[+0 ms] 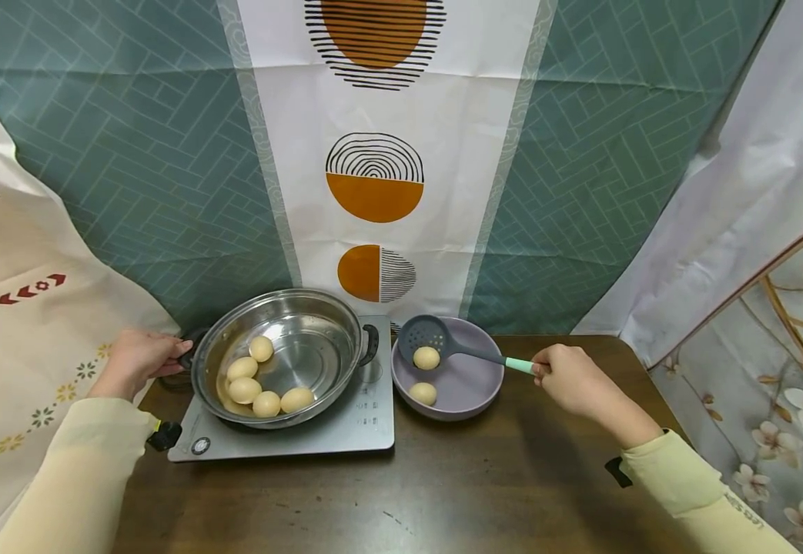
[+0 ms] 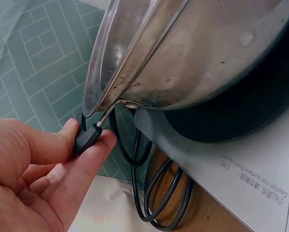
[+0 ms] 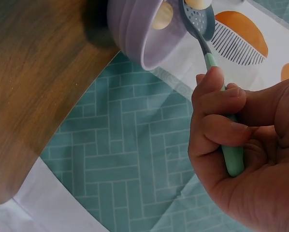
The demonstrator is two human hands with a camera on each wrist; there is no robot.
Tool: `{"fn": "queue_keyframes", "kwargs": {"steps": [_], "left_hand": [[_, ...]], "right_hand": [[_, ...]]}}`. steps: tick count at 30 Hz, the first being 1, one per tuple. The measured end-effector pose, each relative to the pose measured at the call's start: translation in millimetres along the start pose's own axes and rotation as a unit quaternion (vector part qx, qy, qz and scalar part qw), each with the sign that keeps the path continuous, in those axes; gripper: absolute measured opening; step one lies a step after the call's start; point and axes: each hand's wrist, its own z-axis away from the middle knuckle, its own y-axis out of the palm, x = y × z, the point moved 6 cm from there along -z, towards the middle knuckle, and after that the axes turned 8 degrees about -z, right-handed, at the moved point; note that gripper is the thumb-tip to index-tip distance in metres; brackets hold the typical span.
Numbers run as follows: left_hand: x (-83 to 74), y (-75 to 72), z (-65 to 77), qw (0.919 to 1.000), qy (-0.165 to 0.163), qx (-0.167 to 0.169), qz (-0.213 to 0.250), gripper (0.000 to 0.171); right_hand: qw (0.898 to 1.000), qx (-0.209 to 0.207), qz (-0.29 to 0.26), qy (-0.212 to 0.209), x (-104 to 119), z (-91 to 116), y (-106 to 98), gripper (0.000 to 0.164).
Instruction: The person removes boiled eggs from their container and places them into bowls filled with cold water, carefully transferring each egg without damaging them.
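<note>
On the left, my left hand (image 1: 139,360) pinches the black side handle (image 2: 88,139) of a steel pot (image 1: 314,350) between thumb and fingers. Several pale brown eggs (image 1: 243,392) lie inside the pot, toward its left and front. My right hand (image 1: 574,378) grips the mint-green handle (image 3: 232,157) of a grey skimmer (image 1: 473,352). One egg (image 1: 426,358) rests in the skimmer's perforated head, which is over the back left of a lilac bowl (image 1: 470,385). Another egg (image 1: 423,394) lies in that bowl, near its front left wall.
Under the pot is a silver induction cooker (image 1: 366,431) with a black plate (image 2: 222,121). A black cord (image 2: 135,188) loops beside it. The bowl stands right of the cooker on a brown wooden table (image 1: 443,485). Patterned cloths (image 1: 595,154) hang behind and at both sides.
</note>
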Motion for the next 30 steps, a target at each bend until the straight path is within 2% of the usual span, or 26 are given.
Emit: {"fn": "queue_keyframes", "kwargs": {"steps": [8, 15, 23, 30], "left_hand": [[-0.8, 0.9, 0.2, 1.0, 0.003, -0.002, -0.001, 0.045], [-0.9, 1.1, 2.8, 1.0, 0.007, -0.005, 0.002, 0.048], [-0.7, 0.4, 2.1, 0.9999, 0.0, -0.011, 0.005, 0.043], [-2.0, 0.2, 2.7, 0.9999, 0.009, -0.009, 0.003, 0.044]], "right_hand": [[0.999, -0.014, 0.052, -0.008, 3, 3, 3, 0.021], [0.994, -0.042, 0.091, -0.037, 13, 5, 3, 0.023], [0.989, -0.07, 0.112, -0.06, 23, 7, 1, 0.02], [0.987, -0.08, 0.124, -0.063, 26, 7, -2, 0.024]]}}
